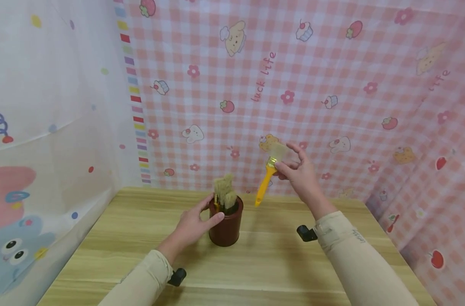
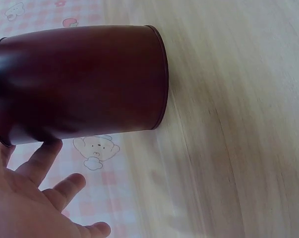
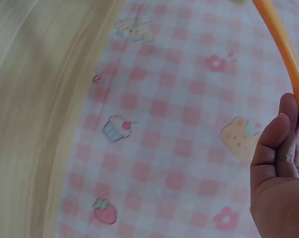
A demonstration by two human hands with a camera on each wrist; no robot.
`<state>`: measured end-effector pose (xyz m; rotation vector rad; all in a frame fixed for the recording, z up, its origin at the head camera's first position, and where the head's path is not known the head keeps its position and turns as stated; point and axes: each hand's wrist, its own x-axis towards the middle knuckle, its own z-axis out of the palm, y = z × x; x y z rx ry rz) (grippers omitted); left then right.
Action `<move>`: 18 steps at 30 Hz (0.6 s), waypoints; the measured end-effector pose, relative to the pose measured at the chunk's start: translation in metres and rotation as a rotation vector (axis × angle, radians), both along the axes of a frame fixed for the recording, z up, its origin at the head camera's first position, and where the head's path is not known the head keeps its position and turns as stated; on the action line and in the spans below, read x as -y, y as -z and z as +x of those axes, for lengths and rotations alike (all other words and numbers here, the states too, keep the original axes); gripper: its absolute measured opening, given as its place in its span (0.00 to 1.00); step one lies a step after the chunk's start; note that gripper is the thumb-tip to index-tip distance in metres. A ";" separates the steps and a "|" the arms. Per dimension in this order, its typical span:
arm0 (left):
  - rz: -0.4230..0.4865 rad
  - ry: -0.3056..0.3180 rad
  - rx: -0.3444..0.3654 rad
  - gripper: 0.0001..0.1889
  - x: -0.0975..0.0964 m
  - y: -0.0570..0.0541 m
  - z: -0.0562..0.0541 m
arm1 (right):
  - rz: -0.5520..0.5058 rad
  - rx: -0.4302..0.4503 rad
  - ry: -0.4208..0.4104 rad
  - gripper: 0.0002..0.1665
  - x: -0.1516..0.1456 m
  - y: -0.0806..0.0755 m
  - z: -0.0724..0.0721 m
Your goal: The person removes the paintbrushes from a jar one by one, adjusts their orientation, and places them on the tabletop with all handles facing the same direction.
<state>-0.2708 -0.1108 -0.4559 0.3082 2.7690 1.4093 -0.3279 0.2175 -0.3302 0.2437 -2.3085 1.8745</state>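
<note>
Beige fabric sleeves [image 1: 364,257] are showing nearest; farther, the left hand [image 1: 193,223] is holding a dark-red cylindrical pot [image 1: 225,232], the right hand [image 1: 302,174] pinching a yellow-handled flat paintbrush [image 1: 268,174].

Yellow brush [image 1: 265,182] aloft (tilted), brown cup [image 1: 225,230] upright

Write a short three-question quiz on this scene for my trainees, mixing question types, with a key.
1. True or false: the yellow-handled brush is held off the table.
2. Multiple choice: where do the pale bristles at the brown cup show? A) above its rim; B) on its outer wall near the base; C) beside it on the table.
3. Short answer: which hand touches the brown cup?

Key: 1. True, in the right hand. 2. A. 3. The left hand.
</note>
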 end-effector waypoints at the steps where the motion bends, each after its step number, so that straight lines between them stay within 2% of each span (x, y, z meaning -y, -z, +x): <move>1: 0.010 0.000 0.007 0.45 0.000 0.000 0.000 | 0.009 0.019 0.010 0.46 -0.003 0.002 0.000; 8: 0.074 0.010 0.040 0.45 -0.001 0.001 0.001 | 0.091 0.167 -0.002 0.49 -0.016 0.018 -0.001; 15: 0.112 0.017 0.037 0.45 -0.001 0.004 0.000 | 0.170 0.271 -0.037 0.49 -0.020 0.049 -0.004; 18: 0.117 0.014 0.035 0.45 -0.001 0.005 0.000 | 0.162 0.305 -0.037 0.48 -0.020 0.060 -0.004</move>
